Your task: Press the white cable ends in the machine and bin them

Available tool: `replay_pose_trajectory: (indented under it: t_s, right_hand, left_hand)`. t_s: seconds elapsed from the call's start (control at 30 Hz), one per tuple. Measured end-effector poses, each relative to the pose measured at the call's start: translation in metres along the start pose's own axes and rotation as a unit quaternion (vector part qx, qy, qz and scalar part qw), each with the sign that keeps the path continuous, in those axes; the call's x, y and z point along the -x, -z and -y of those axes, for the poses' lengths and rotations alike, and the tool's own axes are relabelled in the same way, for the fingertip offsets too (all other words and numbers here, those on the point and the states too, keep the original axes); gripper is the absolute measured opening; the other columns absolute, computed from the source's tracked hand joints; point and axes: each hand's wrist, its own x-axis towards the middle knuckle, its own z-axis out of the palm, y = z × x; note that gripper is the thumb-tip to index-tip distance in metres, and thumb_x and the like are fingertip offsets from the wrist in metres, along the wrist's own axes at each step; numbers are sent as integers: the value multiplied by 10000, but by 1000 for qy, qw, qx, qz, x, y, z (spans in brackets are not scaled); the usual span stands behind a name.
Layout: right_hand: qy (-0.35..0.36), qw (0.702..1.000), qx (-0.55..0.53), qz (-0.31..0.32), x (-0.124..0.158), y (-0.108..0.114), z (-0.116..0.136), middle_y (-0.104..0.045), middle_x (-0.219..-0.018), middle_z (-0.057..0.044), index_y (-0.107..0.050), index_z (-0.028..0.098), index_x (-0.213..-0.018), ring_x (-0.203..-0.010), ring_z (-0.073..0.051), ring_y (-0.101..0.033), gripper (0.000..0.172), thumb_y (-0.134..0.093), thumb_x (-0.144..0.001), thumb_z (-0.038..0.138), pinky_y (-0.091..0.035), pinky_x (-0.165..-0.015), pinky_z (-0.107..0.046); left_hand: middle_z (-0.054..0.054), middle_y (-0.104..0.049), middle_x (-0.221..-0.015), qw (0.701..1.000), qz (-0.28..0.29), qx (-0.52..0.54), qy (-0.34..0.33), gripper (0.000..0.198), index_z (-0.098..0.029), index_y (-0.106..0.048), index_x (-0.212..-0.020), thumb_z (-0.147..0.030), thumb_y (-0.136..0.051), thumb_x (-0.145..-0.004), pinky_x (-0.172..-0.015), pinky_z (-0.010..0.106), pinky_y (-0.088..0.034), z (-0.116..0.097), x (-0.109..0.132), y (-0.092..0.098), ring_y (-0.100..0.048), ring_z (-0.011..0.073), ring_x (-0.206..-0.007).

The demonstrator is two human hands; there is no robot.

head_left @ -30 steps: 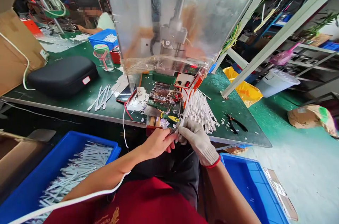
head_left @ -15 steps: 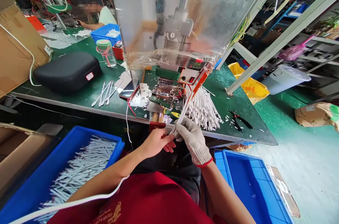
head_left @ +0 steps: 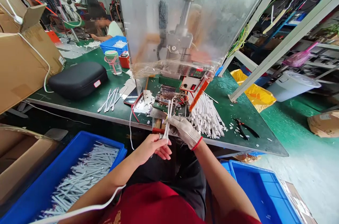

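Both hands share a couple of long thin white strips (head_left: 169,114), held upright in front of the table edge. My bare left hand (head_left: 156,147) pinches their lower ends. My right hand (head_left: 184,130), in a whitish knitted glove with a red cuff, is closed around their middle. The upper ends point toward the metal fixture (head_left: 167,93) of the machine. A flat metal blade (head_left: 158,113) lies just left of the strips, its handle hidden by them and the glove. To the right of the gloved hand spreads a pile of similar white strips (head_left: 208,116).
A clear shield (head_left: 196,15) stands before the press. Black-and-red pliers (head_left: 246,128) lie at right; several strips (head_left: 111,99) lie at left by a black case (head_left: 79,80). Blue bins (head_left: 124,151) flank me, the left full of strips. A co-worker (head_left: 106,28) sits beyond.
The strips have swung from a rightward slant to nearly upright. My gloved hand has moved left and up over them, while my left hand has dropped slightly. The whole view has shifted.
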Motion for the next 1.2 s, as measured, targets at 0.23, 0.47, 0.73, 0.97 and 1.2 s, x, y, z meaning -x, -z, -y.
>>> replay_pose_trajectory:
  t_s: [0.23, 0.47, 0.73, 0.97, 1.2]
  right_hand:
    - [-20, 997, -69, -25, -28, -11, -16, -589, -582, 14, -626, 167, -768, -431, -89, -449, 375, -788, -695, 497, -348, -416, -219]
    - [-2, 996, -68, -56, -31, -14, -16, -576, -561, 22, -643, 175, -725, -420, -90, -444, 323, -783, -671, 462, -337, -389, -223]
    - [-10, 996, -56, -64, -30, -12, -17, -553, -548, 22, -628, 176, -736, -413, -87, -434, 342, -766, -694, 486, -342, -374, -214]
    - [-19, 996, -60, -64, -31, -14, -19, -570, -549, 15, -635, 180, -744, -410, -95, -445, 310, -758, -704, 462, -320, -367, -219]
    - [-13, 995, -60, -73, -34, -13, -17, -572, -564, 14, -644, 182, -749, -421, -98, -449, 317, -759, -674, 467, -340, -381, -224]
  left_hand:
    - [120, -731, -689, 999, -44, -27, -8, 528, -96, -662, -853, -622, -644, -816, -539, 262, -526, -5, -3, 2, -717, 218, -583]
    - [105, -699, -598, 996, -60, -58, -17, 577, -114, -640, -730, -686, -602, -798, -489, 240, -479, -4, -5, 1, -677, 196, -507]
    - [101, -696, -596, 997, -46, -55, -11, 573, -119, -636, -722, -686, -608, -800, -499, 240, -484, -8, -4, 2, -675, 191, -508]
    - [104, -702, -600, 998, -42, -53, -7, 572, -119, -638, -731, -683, -590, -818, -489, 239, -490, -7, -5, 3, -675, 191, -502]
    - [111, -710, -614, 999, -43, -24, 10, 596, -104, -668, -765, -698, -617, -772, -470, 235, -485, -8, -5, 0, -687, 205, -506]
